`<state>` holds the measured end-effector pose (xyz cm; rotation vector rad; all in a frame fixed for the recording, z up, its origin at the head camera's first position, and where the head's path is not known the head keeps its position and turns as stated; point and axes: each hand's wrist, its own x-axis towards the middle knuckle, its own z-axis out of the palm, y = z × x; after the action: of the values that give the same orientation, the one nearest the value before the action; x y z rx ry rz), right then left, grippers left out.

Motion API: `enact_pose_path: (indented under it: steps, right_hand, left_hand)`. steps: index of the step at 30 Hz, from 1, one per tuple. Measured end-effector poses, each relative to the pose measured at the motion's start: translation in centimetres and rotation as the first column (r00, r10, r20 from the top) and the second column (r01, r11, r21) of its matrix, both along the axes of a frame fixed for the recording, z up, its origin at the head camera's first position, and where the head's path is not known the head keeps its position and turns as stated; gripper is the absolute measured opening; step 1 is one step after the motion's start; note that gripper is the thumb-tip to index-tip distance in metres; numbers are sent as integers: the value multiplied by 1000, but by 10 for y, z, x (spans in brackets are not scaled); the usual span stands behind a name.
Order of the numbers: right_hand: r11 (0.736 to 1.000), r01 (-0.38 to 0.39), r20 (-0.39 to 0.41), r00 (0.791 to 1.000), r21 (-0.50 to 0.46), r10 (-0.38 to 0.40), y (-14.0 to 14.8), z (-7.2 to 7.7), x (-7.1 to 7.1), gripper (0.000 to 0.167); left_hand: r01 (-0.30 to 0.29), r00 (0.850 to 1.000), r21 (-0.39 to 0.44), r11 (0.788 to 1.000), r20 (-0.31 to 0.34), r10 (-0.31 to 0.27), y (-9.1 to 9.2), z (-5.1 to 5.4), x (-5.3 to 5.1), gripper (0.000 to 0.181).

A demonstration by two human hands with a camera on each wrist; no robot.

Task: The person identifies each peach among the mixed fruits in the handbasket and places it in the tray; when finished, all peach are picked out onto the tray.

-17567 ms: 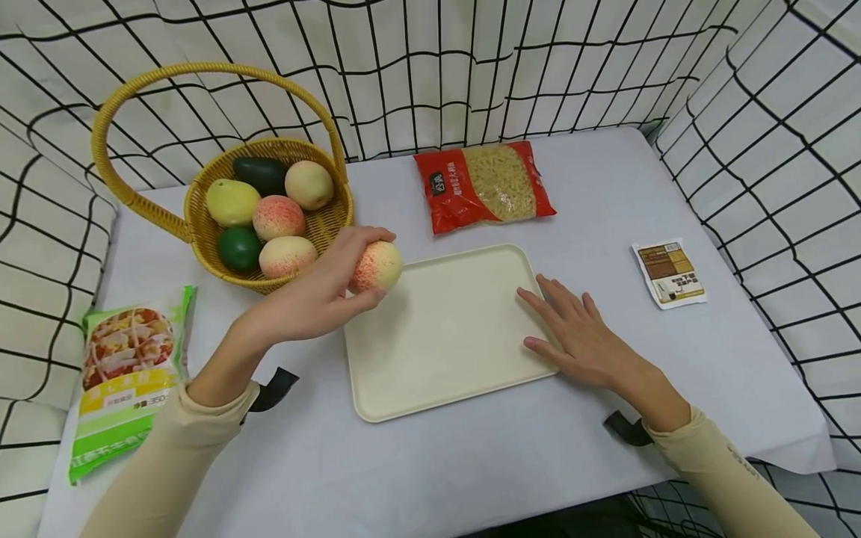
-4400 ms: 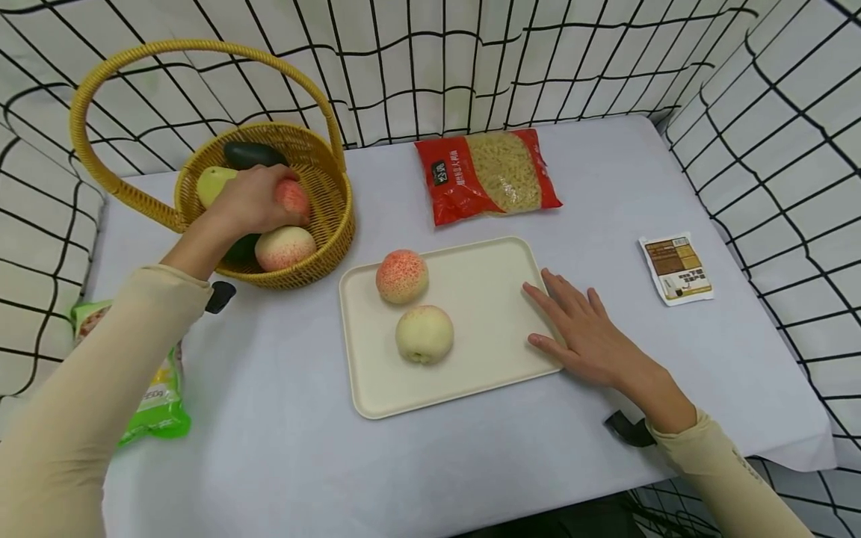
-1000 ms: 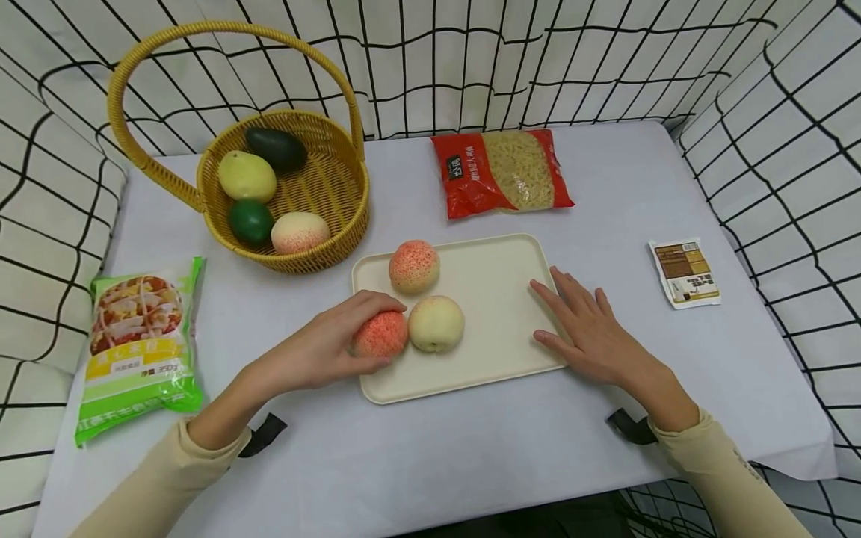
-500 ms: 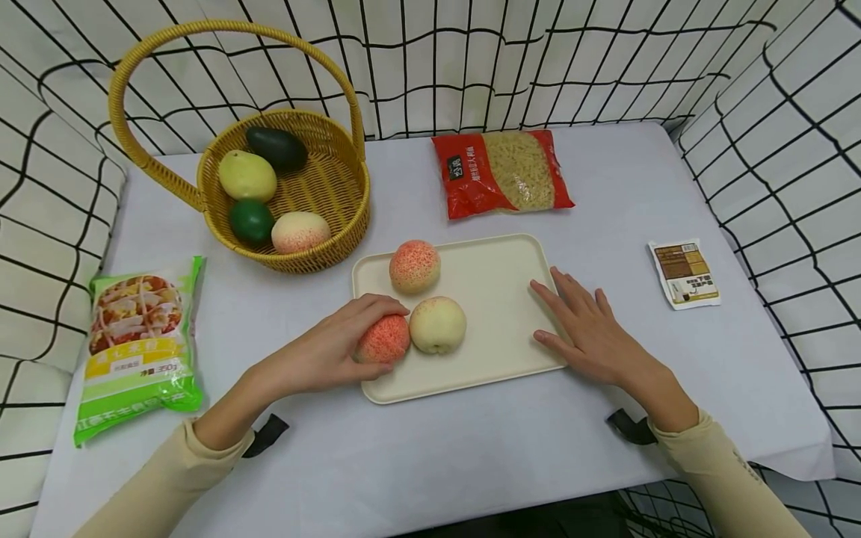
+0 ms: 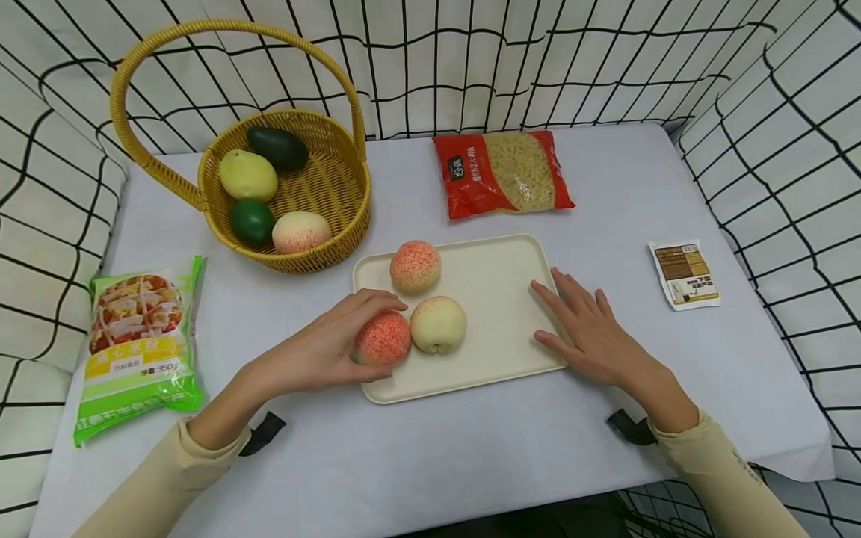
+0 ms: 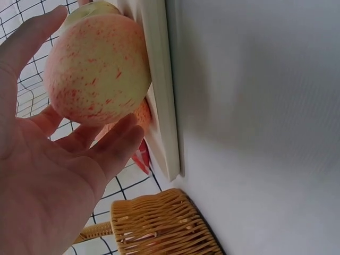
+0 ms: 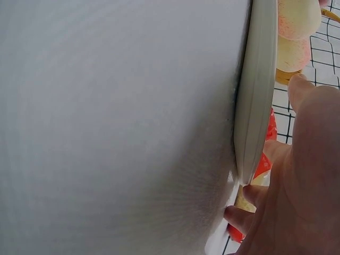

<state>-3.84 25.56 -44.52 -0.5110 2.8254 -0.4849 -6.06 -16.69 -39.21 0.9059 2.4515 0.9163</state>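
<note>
A red peach (image 5: pixel 383 338) rests at the left end of the cream tray (image 5: pixel 498 291), touching or almost touching a pale peach (image 5: pixel 439 325). Around its left side lies my left hand (image 5: pixel 329 344), thumb and fingers loosely spread. In the left wrist view the palm stands apart from the peach (image 6: pixel 98 69), and the thumb does not press on it. Farther back on the tray sits a speckled peach (image 5: pixel 415 267). My right hand (image 5: pixel 592 336) rests at the tray's right edge with straight, spread fingers; the right wrist view shows its fingers by the rim.
A yellow wicker basket (image 5: pixel 336 198) at the back left holds a dark green avocado-like fruit (image 5: pixel 277 149), a yellow-green fruit (image 5: pixel 248 175), a round green fruit (image 5: pixel 252 221) and a peach (image 5: pixel 301 232). Red pasta bag (image 5: pixel 504 173), green food bag (image 5: pixel 137 347) and small sachet (image 5: pixel 684 274) lie around. Black wire mesh encloses the table.
The red peach has gone from the basket to the tray with my left hand, joining two peaches brought earlier. Just now the left fingers have loosened slightly. My right hand stays put.
</note>
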Motion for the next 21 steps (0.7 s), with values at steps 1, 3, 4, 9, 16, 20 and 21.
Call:
enact_pose_path:
  steps: [1,3,4,9,16,20,21]
  right_hand:
    - [1000,0,0,1000,0,0,0,0,0,78]
    - [1000,-1,0,1000,-1,1,0,0,0,78]
    - [1000,-1,0,1000,-1,1,0,0,0,78]
    - [1000,0,-1,1000,3,0,0,0,0,78]
    - [1000,2,3,1000,2,-2,0,1,0,78]
    - [1000,1,4,1000,0,-1,0,0,0,78]
    - [1000,1,2,1000,-1,-1,0,0,0,78]
  left_hand:
    - [-2,1000,2,1000,-2,2,-1,1,-1,79]
    - [-6,1000,5,1000,-5,6,-2,3,-2,78]
    - [-6,1000,6,1000,-5,6,-3,5,-3,78]
    - [-1,1000,17,1000,4,1,-6,14,-8,80]
    - [-25,999,29,999,29,24,-15,36,-22,83]
    - [-82,995,43,996,57,80,-25,52,-38,83]
    - [-95,994,54,994,66,91,-28,56,-43,83]
